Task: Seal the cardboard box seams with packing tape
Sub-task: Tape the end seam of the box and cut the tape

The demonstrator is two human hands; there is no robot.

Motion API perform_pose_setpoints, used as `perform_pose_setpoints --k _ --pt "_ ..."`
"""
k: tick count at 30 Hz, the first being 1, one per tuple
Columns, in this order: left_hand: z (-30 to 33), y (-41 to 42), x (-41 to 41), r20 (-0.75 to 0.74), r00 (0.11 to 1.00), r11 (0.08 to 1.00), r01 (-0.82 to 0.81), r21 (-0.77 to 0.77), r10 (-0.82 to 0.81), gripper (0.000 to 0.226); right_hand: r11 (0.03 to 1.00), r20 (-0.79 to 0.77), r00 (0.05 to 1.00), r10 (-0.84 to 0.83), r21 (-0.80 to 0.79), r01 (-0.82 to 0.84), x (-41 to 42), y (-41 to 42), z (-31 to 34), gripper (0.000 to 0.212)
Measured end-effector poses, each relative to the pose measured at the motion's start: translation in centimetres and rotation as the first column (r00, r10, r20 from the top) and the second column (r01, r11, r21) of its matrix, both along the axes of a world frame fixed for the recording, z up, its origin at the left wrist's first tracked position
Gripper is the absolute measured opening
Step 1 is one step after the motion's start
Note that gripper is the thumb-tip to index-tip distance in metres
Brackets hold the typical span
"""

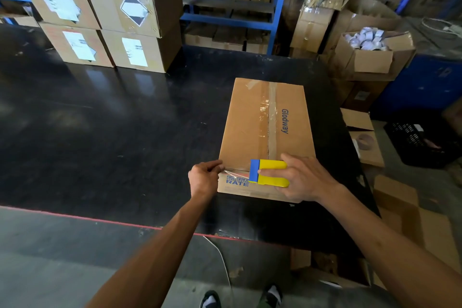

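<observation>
A brown cardboard box (247, 120) lies on the black table (112, 120), its flaps closed and a strip of clear tape along the centre seam. My right hand (306, 177) grips a yellow and blue tape dispenser (271, 173) at the box's near top edge. A short stretch of clear tape (236, 172) runs left from the dispenser along that near edge. My left hand (203, 177) pinches the tape's free end at the box's near left corner.
Stacked labelled cartons (100, 15) stand at the table's far left. An open carton of tape rolls (370, 45) sits beyond the right edge, with flattened cardboard (365, 137) and a black crate (420, 137) lower right. Blue shelving (232, 2) is behind.
</observation>
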State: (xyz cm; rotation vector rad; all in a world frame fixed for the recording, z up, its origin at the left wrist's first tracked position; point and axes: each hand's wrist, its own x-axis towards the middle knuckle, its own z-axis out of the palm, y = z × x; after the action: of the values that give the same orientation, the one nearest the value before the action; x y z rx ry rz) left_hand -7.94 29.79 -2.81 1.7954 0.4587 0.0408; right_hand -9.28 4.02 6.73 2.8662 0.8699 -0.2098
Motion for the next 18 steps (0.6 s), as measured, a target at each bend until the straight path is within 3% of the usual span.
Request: perform_pose_setpoints --k 12,14,16,18 --pt "-0.8 0.5 0.8 -0.007 1.000 0.999 0.019 -0.045 -0.019 0.027 0.999 0.001 0.999 -0.047 -0.009 0.047 0.4 0.8 0.2 0.049" --pt "0.0 0.6 0.8 -0.007 1.000 0.998 0.028 -0.063 -0.029 0.050 0.998 -0.010 0.998 -0.057 -0.014 0.057 0.6 0.9 0.2 0.049" --pt "0.6 1.3 1.0 -0.016 1.000 0.999 0.026 -0.039 -0.026 0.086 0.997 -0.025 0.997 -0.068 -0.022 0.067 0.6 1.1 0.3 0.049" --pt "0.6 2.3 1.4 0.028 0.994 0.988 0.102 0.116 -0.106 0.094 0.996 -0.038 0.996 -0.081 -0.028 0.080 0.7 1.3 0.5 0.049"
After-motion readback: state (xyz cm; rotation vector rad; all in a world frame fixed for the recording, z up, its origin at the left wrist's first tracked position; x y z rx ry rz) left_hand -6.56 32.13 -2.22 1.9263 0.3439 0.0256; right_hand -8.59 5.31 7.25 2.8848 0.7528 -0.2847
